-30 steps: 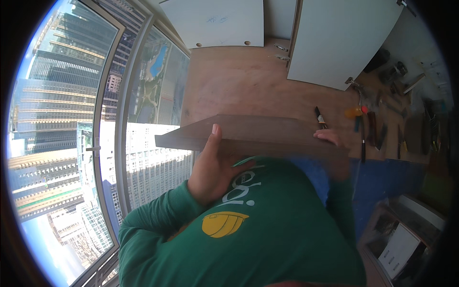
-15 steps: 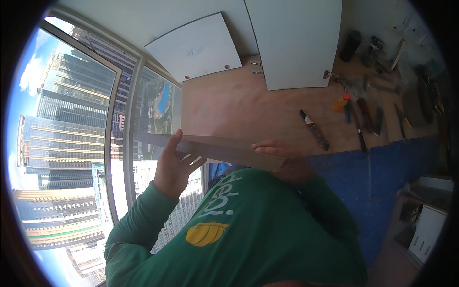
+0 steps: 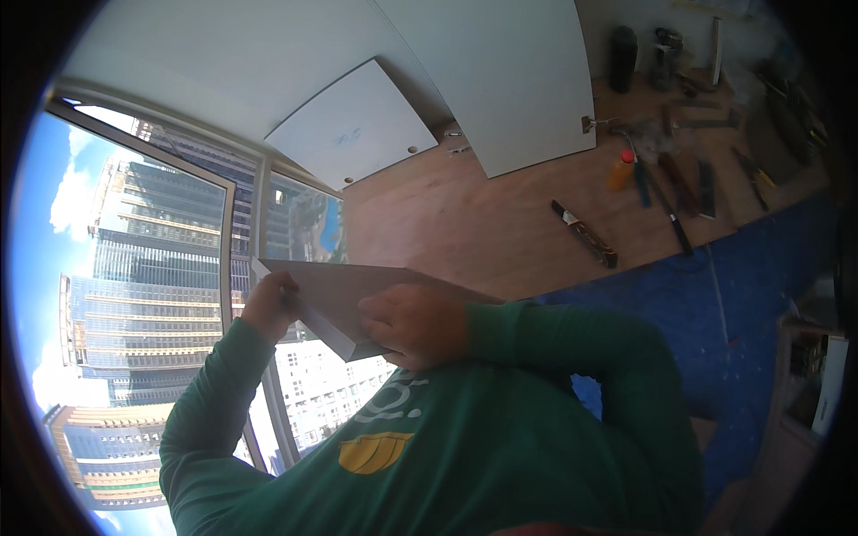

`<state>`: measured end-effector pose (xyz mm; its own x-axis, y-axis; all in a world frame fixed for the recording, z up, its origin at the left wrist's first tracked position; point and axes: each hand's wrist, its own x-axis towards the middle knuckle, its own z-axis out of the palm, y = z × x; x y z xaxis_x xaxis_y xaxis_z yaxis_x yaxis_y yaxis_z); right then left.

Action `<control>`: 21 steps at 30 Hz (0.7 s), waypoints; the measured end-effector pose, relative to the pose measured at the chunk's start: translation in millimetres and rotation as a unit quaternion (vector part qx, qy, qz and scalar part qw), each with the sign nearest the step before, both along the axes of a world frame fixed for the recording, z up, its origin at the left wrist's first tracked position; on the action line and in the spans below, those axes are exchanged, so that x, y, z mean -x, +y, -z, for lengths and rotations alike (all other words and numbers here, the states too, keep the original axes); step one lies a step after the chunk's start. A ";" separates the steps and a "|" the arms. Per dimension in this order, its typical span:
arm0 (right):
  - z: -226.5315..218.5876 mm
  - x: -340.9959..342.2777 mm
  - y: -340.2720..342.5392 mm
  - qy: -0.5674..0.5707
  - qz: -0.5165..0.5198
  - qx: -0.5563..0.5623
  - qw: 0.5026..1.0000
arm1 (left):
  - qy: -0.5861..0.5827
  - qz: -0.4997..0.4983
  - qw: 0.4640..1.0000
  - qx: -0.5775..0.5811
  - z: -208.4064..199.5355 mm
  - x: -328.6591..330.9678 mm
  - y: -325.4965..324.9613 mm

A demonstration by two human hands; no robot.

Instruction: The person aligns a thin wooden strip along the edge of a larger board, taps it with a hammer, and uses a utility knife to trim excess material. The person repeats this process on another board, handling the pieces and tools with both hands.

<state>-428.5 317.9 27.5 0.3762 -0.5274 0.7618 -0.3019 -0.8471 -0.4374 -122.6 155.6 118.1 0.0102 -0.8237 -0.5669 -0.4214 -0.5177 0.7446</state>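
A flat greyish-brown board (image 3: 344,284) with a pale, thick edge is held tilted in front of my chest. My left hand (image 3: 271,305) is closed on its left end, thumb and fingers at the edge by the window. My right hand (image 3: 416,326) is closed at the board's near edge, fingers curled over it, its wrist bent inward across my body. The board's far right end tapers out of sight behind my right hand and sleeve. A utility knife (image 3: 584,234) lies on the wooden surface beyond my right arm.
White panels (image 3: 349,125) (image 3: 509,80) lean at the back, one bearing a metal hinge (image 3: 588,124). An orange bottle (image 3: 620,170), a hammer (image 3: 666,201) and several tools lie at the right. Blue sheeting (image 3: 661,277) covers the right front; a tall window (image 3: 152,268) stands left.
The board has turned and tilted, showing more of its broad face. My right hand has moved left along it, and my left hand has shifted left and closed on its end.
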 end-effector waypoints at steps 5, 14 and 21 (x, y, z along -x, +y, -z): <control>-9.8 -37.1 -11.8 -0.079 -0.004 0.085 0.993 | 0.074 -0.061 0.995 -0.004 -9.5 2.9 -14.7; -6.4 -54.9 -19.1 -0.033 0.073 0.105 0.991 | -0.011 0.053 0.996 0.072 -22.7 60.5 -55.1; -25.1 -32.8 -18.3 -0.024 0.050 0.039 0.998 | -0.105 0.139 0.966 0.193 -54.4 99.8 -46.2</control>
